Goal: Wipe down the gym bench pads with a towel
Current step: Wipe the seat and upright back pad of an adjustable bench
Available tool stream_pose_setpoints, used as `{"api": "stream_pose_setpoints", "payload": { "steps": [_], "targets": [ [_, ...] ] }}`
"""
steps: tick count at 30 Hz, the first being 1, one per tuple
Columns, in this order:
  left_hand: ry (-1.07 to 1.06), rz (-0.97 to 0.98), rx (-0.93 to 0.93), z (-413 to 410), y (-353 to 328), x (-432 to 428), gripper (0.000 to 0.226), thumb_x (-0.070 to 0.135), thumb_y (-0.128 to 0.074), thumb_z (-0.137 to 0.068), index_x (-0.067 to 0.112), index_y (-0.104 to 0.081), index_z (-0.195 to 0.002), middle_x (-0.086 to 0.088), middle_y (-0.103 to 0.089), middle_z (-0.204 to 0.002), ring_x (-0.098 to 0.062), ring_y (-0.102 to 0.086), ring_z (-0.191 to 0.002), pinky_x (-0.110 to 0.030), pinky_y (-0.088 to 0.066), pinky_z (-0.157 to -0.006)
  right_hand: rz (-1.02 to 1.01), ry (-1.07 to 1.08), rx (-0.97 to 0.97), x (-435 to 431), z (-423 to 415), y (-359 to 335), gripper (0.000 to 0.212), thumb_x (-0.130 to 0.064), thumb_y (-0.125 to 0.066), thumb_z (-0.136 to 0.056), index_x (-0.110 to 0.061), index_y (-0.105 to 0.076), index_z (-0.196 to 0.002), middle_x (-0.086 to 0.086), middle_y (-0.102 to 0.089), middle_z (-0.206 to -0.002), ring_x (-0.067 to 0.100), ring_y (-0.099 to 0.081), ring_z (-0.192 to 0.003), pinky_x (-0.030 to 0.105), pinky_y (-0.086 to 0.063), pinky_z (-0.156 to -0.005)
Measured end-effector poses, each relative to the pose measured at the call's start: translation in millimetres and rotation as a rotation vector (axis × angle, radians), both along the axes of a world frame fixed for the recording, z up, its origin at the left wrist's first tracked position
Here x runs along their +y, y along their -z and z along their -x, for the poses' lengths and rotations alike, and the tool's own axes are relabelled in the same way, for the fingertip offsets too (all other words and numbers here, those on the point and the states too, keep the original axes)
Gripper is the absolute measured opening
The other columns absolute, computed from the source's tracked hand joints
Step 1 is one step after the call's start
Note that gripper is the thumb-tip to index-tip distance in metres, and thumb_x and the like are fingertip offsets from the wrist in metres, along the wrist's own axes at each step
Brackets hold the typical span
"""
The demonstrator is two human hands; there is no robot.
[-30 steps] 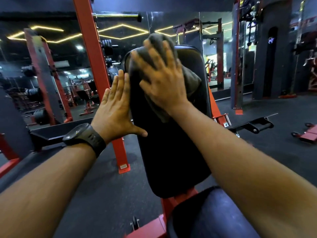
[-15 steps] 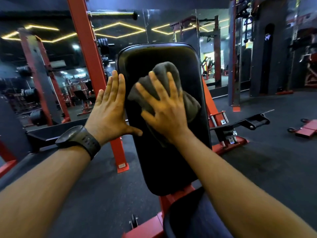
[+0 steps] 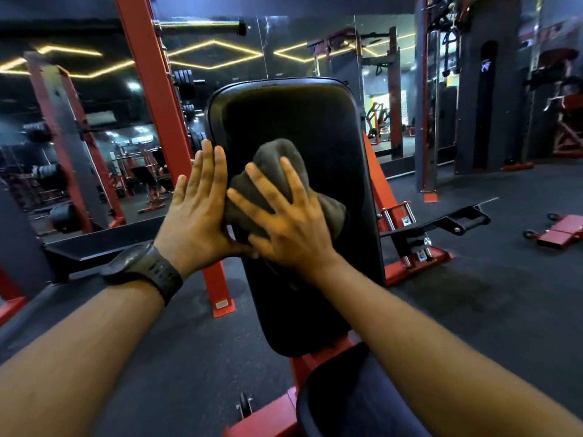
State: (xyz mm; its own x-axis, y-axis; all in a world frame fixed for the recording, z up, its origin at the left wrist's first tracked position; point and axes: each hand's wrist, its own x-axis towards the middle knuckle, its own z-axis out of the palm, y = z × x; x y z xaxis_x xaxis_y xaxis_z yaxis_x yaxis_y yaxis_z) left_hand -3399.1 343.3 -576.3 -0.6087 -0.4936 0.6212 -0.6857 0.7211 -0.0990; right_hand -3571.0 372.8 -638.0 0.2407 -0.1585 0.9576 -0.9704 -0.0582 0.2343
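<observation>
A black upright back pad [image 3: 293, 121] of a red-framed bench fills the middle of the view. My right hand [image 3: 290, 222] lies flat with spread fingers on a bunched grey towel [image 3: 277, 159], pressing it against the middle of the pad. My left hand [image 3: 195, 209], with a black watch on its wrist, rests flat and open against the pad's left edge, its thumb tucked under the towel's lower left corner. The dark seat pad [image 3: 353, 402] shows at the bottom, partly behind my right forearm.
A red rack upright [image 3: 164, 121] stands just left of the pad, with a barbell end [image 3: 202, 26] above. A black and red adjuster arm [image 3: 441, 222] sticks out to the right. A red frame piece [image 3: 561, 231] lies on the dark rubber floor. Mirrors line the far wall.
My right hand has slid the towel down the back pad from its top edge to its middle. My left hand stayed on the pad's left edge and is now next to the towel.
</observation>
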Motion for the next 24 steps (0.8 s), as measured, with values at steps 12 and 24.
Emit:
{"api": "stream_pose_setpoints", "payload": {
  "steps": [12,24],
  "targets": [
    [0.004,0.033,-0.037,0,15,0,0.147,0.071,-0.072,-0.057,0.014,0.022,-0.155,-0.005,0.034,-0.160,-0.021,0.024,-0.151,-0.052,0.003,-0.123,0.003,0.044,-0.187,4,-23,41,0.051,-0.052,-0.048,-0.097,-0.035,-0.052,-0.145,0.005,-0.042,-0.158,0.048,-0.031,-0.145,0.057,-0.044,-0.098],
    [-0.051,-0.013,-0.067,4,13,4,0.166,0.073,-0.081,-0.044,0.019,0.036,-0.148,0.000,0.045,-0.154,-0.020,0.032,-0.147,-0.050,0.006,-0.122,-0.019,0.063,-0.835,6,-10,68,0.066,-0.040,-0.052,-0.084,-0.027,-0.051,-0.148,0.009,-0.036,-0.161,0.049,-0.026,-0.145,0.057,-0.032,-0.111]
  ]
}}
